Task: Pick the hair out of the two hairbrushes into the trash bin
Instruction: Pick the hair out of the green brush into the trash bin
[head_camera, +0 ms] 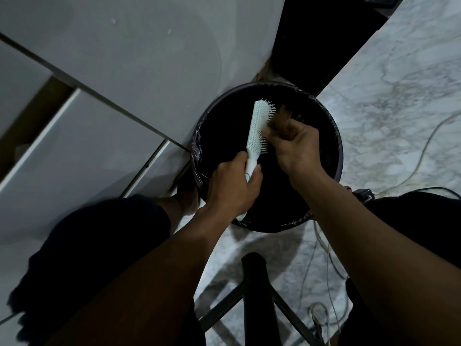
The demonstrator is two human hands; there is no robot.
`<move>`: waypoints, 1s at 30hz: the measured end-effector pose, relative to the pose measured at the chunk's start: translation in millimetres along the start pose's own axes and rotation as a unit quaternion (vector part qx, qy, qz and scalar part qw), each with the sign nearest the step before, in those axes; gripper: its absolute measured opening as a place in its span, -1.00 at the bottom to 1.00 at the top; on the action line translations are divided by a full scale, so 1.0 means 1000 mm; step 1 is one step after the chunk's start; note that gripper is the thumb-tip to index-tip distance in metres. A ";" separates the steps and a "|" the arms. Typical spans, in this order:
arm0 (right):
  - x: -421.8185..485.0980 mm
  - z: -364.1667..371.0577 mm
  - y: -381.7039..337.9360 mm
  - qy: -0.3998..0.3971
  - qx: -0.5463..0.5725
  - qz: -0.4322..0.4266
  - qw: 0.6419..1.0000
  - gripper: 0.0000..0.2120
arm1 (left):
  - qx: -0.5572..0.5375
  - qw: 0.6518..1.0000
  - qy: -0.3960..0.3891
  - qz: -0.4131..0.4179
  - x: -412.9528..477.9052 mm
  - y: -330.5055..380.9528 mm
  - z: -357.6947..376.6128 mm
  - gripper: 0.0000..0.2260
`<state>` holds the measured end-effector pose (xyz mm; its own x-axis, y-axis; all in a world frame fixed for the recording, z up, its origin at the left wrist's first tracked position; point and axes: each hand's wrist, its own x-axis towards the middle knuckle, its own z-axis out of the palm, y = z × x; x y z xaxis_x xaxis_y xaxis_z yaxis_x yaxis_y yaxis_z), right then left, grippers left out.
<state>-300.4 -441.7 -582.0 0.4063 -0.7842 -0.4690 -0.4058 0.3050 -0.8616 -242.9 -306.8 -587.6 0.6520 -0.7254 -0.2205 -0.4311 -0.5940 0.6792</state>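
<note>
Well, the person sits over a round trash bin [340,158] on the marble floor [399,91], both bare forearms reaching out above it. The left hand [232,186] grips the handle of a white hairbrush [258,123], fingers curled tight round it, so the brush stands tilted over the bin's open mouth with its bristles facing right. The right hand [296,148] is up against those bristles, its fingers pressed together and pinching a brown clump of hair [282,117] that touches the far half of the brush head. Only this one brush is in sight.

A black liner [197,151] is folded over the bin's rim (crinkled most on the left side). The inside of the bin is so dark that I cannot tell what lies in it, though a few brownish flecks seem to sit near the far right edge.

Left of the bin stand pale cabinet fronts [99,126]. Thin cables [424,148] trail across the floor on the right, and a dark metal frame [254,283] stands near, between the person's knees.
</note>
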 end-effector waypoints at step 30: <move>-0.002 -0.004 -0.026 -0.032 0.031 0.099 0.994 -0.62 | 0.100 0.995 0.014 0.006 0.000 0.003 -0.005 -0.73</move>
<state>-294.2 -450.0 -558.1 0.3749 -0.6704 -0.6404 -0.4329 0.4842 -0.7604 -240.5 -307.1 -581.7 0.6613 -0.7251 -0.1919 -0.5533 -0.6443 0.5279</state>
